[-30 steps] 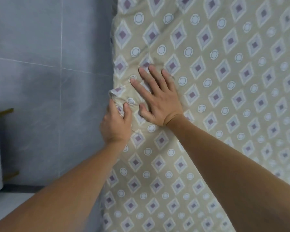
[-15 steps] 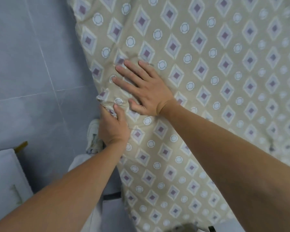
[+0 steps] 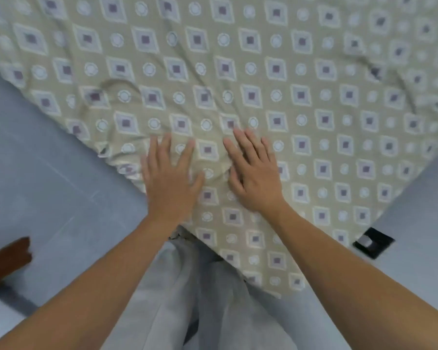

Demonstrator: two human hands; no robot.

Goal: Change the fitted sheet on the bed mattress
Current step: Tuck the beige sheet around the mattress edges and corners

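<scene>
Head view, looking down over a corner of the bed. I see the fitted sheet, beige with purple-centred diamonds and pale rings, spread over the mattress and filling the upper and middle part of the view; its corner points toward me and drapes down just in front of my legs. The cloth is creased in several places, with a raised fold near the left edge and a small bunch of wrinkles between my two hands.

My left hand lies palm down on the sheet close to the left edge of the corner, fingers straight and spread, gripping nothing. My right hand lies palm down just beside it, also flat, fingers straight and slightly fanned, thumb tucked toward the wrinkles. Both grips are therefore apart, pressing on the cloth rather than clamped on it. The two hands are near each other but not touching.

Below the corner, pale grey trousers occupy the lower centre. Grey tiled floor shows on the left and at the lower right. A dark brown wooden object sits at the left margin; the frame is blurred there, and I cannot tell what it is. A small black object lies on the floor beside the right edge of the bed.
</scene>
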